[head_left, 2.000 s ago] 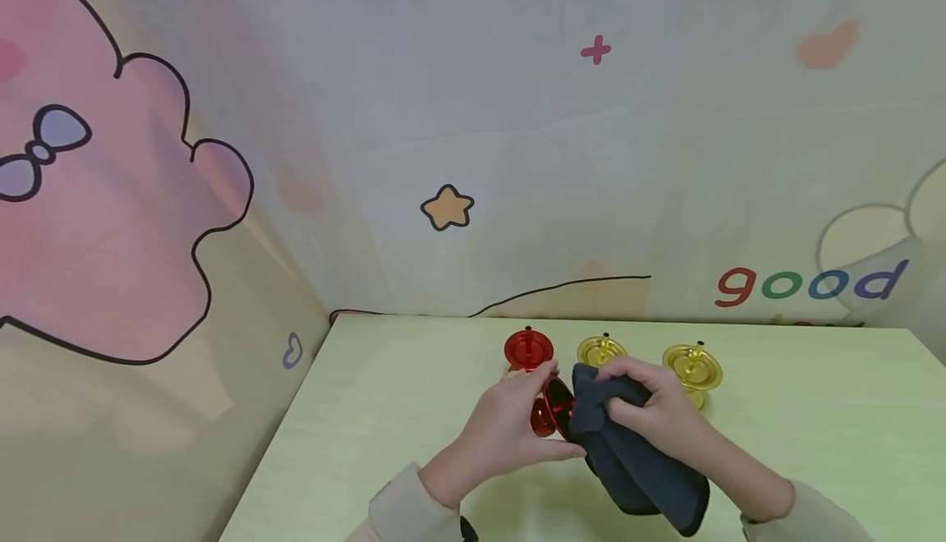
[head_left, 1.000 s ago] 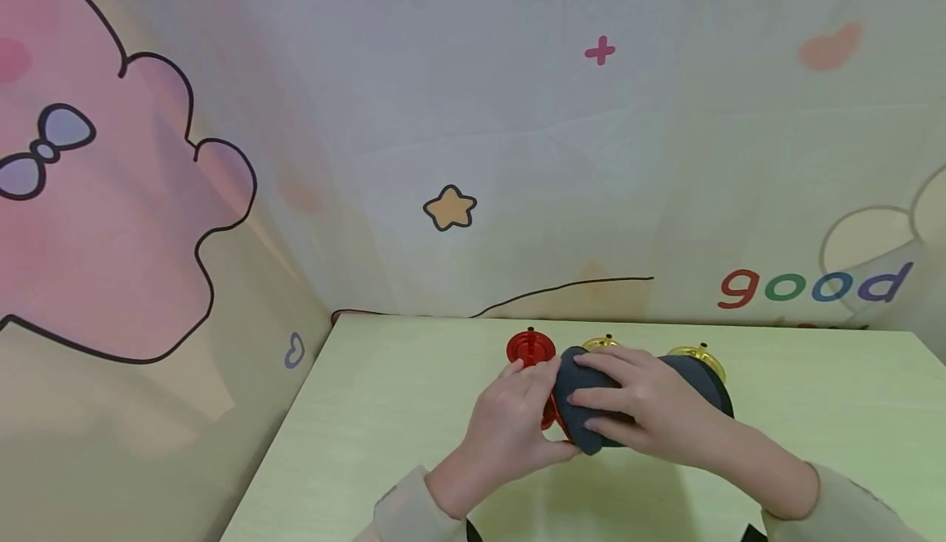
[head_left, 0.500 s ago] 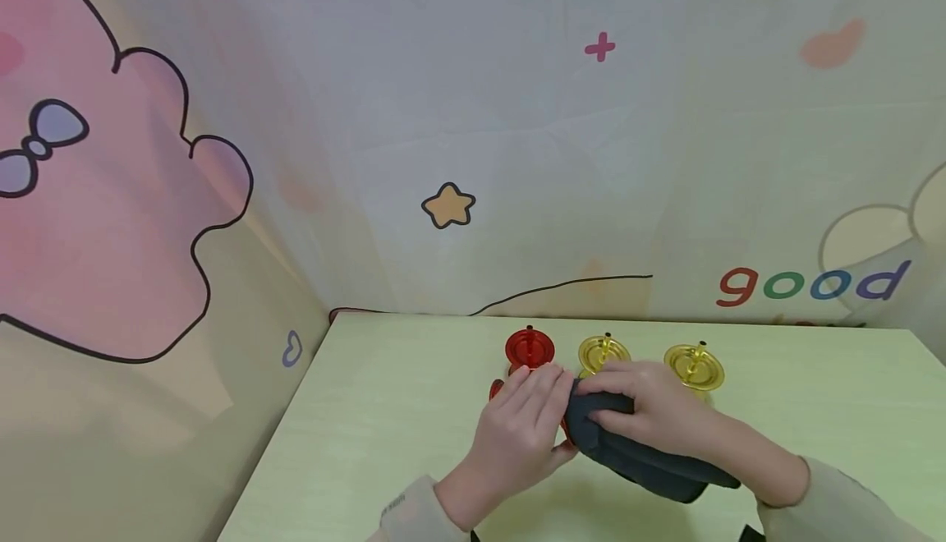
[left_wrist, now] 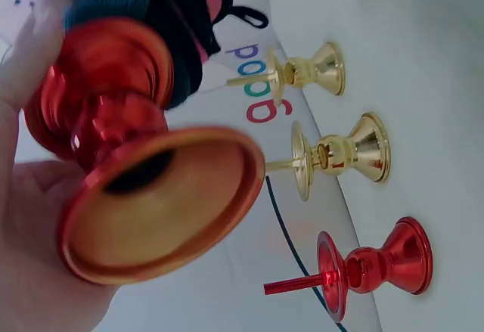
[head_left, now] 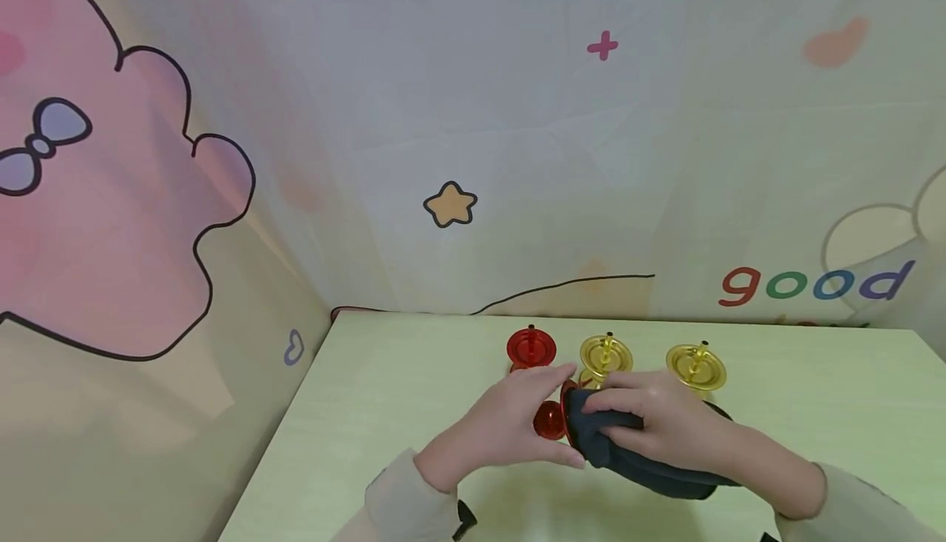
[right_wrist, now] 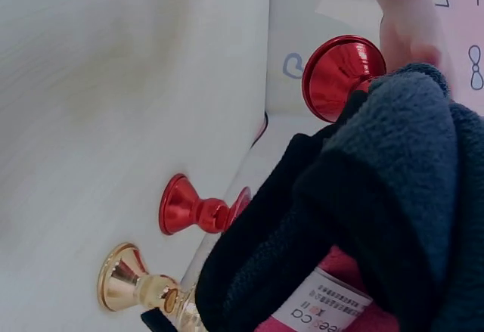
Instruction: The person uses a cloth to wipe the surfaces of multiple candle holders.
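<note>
My left hand [head_left: 510, 423] holds a shiny red candlestick [head_left: 549, 420] on its side above the table, thumb and fingers at the rim of its dish. In the left wrist view, the hollow underside of its flared base [left_wrist: 166, 211] faces the camera. My right hand [head_left: 658, 419] grips a dark blue-grey fleecy cloth [head_left: 650, 472], bunched against the dish, and the cloth hides the dish's inner face and spike. Pink lining and a white printed label [right_wrist: 321, 302] show on the cloth in the right wrist view.
Behind the hands, a second red candlestick [head_left: 530, 351] and two gold candlesticks, one in the middle [head_left: 606, 353] and one at the right [head_left: 695, 367], stand upright in a row on the pale table [head_left: 384, 411]. A printed curtain [head_left: 532, 156] hangs beyond the back edge.
The cloth has been shifting over the red candlestick's dish, spread under flat right fingers one second ago, bunched now. The left fingers have changed position, and the candlestick's base has swung back rightward.
</note>
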{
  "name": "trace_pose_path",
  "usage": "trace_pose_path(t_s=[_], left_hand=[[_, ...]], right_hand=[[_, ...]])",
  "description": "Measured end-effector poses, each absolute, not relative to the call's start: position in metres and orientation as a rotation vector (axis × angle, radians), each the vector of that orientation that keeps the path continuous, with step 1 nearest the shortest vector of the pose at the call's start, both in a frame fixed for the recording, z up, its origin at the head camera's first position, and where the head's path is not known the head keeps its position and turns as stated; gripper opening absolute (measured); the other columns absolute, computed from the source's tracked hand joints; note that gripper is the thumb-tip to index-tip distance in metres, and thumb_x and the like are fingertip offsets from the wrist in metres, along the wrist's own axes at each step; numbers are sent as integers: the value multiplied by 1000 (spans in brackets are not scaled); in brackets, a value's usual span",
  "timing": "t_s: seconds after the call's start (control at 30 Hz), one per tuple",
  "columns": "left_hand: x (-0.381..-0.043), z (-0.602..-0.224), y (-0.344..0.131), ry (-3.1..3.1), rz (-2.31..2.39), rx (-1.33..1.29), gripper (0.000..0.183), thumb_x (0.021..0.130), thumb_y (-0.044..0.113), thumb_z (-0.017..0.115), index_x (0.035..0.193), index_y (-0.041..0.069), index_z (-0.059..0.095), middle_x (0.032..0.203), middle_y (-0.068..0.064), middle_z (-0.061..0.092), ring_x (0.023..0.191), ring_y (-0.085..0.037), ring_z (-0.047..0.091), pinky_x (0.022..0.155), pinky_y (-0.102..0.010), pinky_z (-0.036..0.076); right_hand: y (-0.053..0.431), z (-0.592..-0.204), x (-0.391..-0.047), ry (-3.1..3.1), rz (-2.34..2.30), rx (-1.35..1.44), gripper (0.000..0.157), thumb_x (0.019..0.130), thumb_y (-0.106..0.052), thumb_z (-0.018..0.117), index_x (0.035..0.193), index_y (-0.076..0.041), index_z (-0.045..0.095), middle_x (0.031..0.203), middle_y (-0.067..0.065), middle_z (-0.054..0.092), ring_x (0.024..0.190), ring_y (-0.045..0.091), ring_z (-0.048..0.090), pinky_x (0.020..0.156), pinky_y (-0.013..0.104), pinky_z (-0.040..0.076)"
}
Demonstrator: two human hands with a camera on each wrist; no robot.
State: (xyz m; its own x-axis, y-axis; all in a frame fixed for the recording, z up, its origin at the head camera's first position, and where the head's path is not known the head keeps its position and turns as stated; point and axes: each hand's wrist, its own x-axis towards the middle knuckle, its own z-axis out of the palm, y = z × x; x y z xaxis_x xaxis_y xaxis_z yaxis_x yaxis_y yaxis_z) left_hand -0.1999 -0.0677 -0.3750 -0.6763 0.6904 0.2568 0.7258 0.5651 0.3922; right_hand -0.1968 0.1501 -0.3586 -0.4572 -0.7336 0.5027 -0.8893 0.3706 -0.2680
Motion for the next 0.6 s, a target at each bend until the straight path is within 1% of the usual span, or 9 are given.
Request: trace_pose_path(t_s=[0.13,0.23,0.3,0.4,0.5,0.6], left_hand=[[-205,-370,-66,-2761,-893,-1255,77,64,49,73,128,20,43,117,11,55,103,-1,51,87,-16,42],[-201,-373,-63,-2604,-769,-1240,73,61,51,74,121,17,49,112,9,58,98,-3,52,84,-15,43],[-199,-376,-60,-2414,-589,-1217,72,60,54,73,116,14,52,109,6,60,98,-6,54,86,-16,44],[-195,-381,-57,-2143,-367,-1131,75,60,58,70,113,8,54,108,0,62,101,-12,57,92,-23,43],[-194,-385,-57,-2064,-302,-1100,81,59,61,69,117,6,53,112,-3,61,107,-15,55,95,-29,42],[-195,-384,-60,-2229,-389,-1149,87,59,62,68,124,8,48,118,-1,58,115,-16,49,97,-32,40]], right_hand=[[150,-358,-196,-2235,716,1467,17,76,-18,69,92,-16,65,87,0,63,71,7,60,65,11,49],[150,-357,-195,-2257,731,1434,18,75,-17,70,91,-15,65,85,-1,62,69,6,59,64,12,49],[150,-356,-195,-2299,761,1396,18,74,-16,71,91,-14,65,84,-1,62,69,5,58,62,13,50],[151,-355,-196,-2348,782,1339,18,73,-16,71,90,-14,65,84,-2,62,69,5,58,62,16,51],[152,-354,-196,-2353,762,1339,19,73,-16,72,90,-14,66,84,-2,62,70,5,58,62,16,51],[153,-354,-196,-2334,722,1377,19,72,-15,72,90,-15,66,84,-2,62,69,4,58,62,14,50]])
